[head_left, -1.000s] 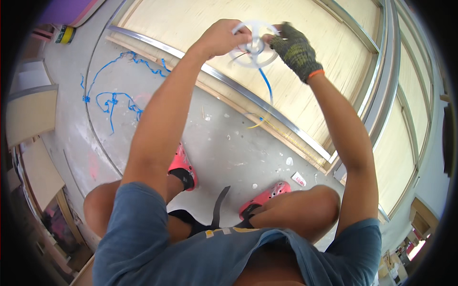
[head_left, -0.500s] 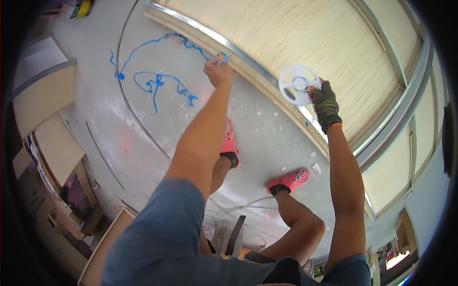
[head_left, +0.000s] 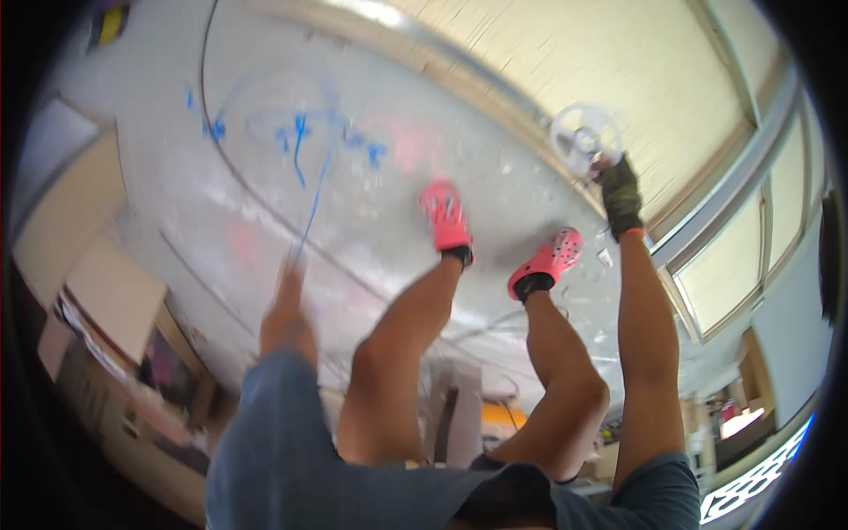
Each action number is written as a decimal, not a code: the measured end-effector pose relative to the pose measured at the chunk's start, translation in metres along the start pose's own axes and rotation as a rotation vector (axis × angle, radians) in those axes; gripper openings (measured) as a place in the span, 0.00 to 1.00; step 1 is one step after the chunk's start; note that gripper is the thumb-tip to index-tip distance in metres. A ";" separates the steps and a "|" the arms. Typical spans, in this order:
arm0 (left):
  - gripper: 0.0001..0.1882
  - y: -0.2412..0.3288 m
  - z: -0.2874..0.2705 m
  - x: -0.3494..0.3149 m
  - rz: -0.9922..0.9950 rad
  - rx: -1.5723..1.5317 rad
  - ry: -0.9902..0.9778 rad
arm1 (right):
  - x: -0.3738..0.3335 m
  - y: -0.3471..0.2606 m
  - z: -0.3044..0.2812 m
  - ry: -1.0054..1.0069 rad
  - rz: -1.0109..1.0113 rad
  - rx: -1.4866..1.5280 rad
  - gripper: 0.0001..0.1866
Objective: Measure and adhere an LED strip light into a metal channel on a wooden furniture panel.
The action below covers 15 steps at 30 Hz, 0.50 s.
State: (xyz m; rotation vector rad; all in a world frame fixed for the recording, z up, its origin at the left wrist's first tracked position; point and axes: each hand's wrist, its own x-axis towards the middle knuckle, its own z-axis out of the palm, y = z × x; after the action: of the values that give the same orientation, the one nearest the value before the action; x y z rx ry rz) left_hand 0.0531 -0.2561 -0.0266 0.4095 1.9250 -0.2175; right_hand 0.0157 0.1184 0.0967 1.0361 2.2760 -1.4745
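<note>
My right hand [head_left: 620,194], in a dark fingerless glove with an orange cuff edge, is closed on the rim of a white spoked plastic spool [head_left: 586,139]. It holds the spool over the edge of a pale wooden panel [head_left: 654,53]. My bare left hand [head_left: 291,281] is low over the floor and smeared by motion. From it a thin blue strip [head_left: 315,205] stretches up and away; the fingers seem closed on its near end. More crumpled blue strips [head_left: 375,155] lie on the grey floor beyond.
A metal-edged frame [head_left: 742,208] borders the panels at right. A dark cable [head_left: 231,163] curves across the grey floor. My feet wear pink clogs [head_left: 446,216]. Boards [head_left: 115,283] lean at left, and a yellow-and-black object [head_left: 109,26] sits at far left.
My left hand has swept from the panel edge back toward me, drawing a blue strip with it. My right hand and the spool have shifted slightly right in view.
</note>
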 end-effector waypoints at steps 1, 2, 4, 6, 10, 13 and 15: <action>0.32 0.005 0.028 -0.024 -0.200 0.045 0.191 | 0.009 -0.015 0.027 0.012 0.038 0.001 0.23; 0.31 0.011 0.043 -0.047 -0.195 -0.038 0.199 | 0.012 -0.013 0.029 -0.039 -0.001 -0.106 0.28; 0.30 -0.037 0.070 -0.112 -0.094 -0.152 0.059 | -0.010 -0.029 0.038 -0.047 0.063 -0.149 0.36; 0.29 -0.121 0.091 -0.234 0.019 -0.167 -0.224 | -0.017 -0.042 0.002 -0.136 0.105 -0.091 0.32; 0.29 -0.290 -0.022 -0.373 -0.180 0.113 -0.360 | -0.018 -0.063 -0.002 -0.290 0.229 -0.024 0.28; 0.34 -0.080 -0.248 -0.191 0.434 -0.499 0.537 | -0.026 -0.062 -0.002 -0.504 0.176 0.123 0.22; 0.34 0.033 -0.341 -0.128 0.840 -0.448 0.632 | -0.021 -0.083 0.000 -0.640 0.082 -0.050 0.28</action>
State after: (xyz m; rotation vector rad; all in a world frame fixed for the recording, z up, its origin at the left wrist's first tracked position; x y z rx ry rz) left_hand -0.1845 -0.1333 0.2229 1.0123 2.1281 0.9724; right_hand -0.0248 0.0894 0.1659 0.5235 1.7785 -1.4401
